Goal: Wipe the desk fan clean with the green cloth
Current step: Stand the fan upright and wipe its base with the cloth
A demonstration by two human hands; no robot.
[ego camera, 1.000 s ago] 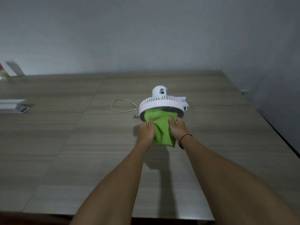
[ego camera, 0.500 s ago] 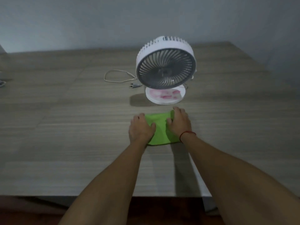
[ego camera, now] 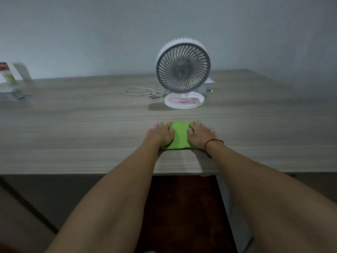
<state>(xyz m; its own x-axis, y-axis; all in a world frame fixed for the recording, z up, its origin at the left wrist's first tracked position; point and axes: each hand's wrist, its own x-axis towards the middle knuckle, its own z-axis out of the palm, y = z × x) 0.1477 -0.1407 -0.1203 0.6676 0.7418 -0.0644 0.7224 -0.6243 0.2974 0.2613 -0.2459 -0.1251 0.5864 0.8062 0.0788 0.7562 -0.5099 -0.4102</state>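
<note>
- Fan [ego camera: 183, 68]: white, upright on its round base, grille facing the camera, at 12 o'clock from the cloth, apart from it.
- Cloth [ego camera: 180, 135]: green, folded, flat on the table [ego camera: 73, 128].
- Left hand [ego camera: 160, 135], right hand [ego camera: 199, 136]: open, palms pressed flat on the cloth's two ends.
- Cord [ego camera: 140, 93]: at 9 o'clock of the fan's base.

Green cloth [ego camera: 179, 135]: left and right edges covered by left hand [ego camera: 160, 135] and right hand [ego camera: 199, 136], palms down. Left of the desk fan [ego camera: 183, 70], blurred items [ego camera: 11, 79] at the frame edge, not identifiable. Behind the fan's base, white object [ego camera: 208, 84] mostly hidden.
</note>
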